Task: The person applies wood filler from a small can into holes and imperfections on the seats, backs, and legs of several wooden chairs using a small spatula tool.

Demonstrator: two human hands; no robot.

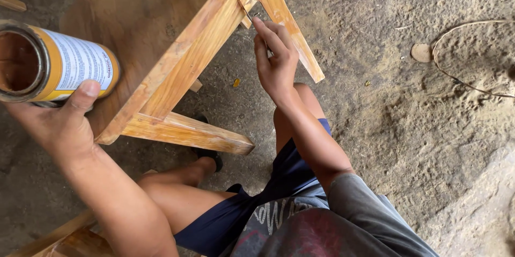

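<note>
At the far left I see my left hand (59, 120) clenched around one open can (51, 64), yellow with a white label, held on its side with its open mouth toward the left edge of the view. The thumb lies across the can's lower side. The can hangs just left of the wooden frame (198, 58), close to its broad varnished panel but not touching it that I can tell.

The frame is one piece of furniture tipped on the ground (418, 128), with three bars showing: a long sloping rail, a short leg pointing right at its lower end, and a second bar running down to the right from the top corner. The gap between the rail and that right-hand bar is narrow at the top corner and widens downward.

My right hand (276, 58) is inside that gap, fingers pinched on one thin brush (248, 11), whose tip rests at the inner top corner where the bars meet. The hand's back lies just beside the right-hand bar.

Right of the frame the sandy ground is open, with one small flat disc (421, 52) and one loop of thin wire (466, 58) well apart from the hands. Two bare knees sit below the frame.
</note>
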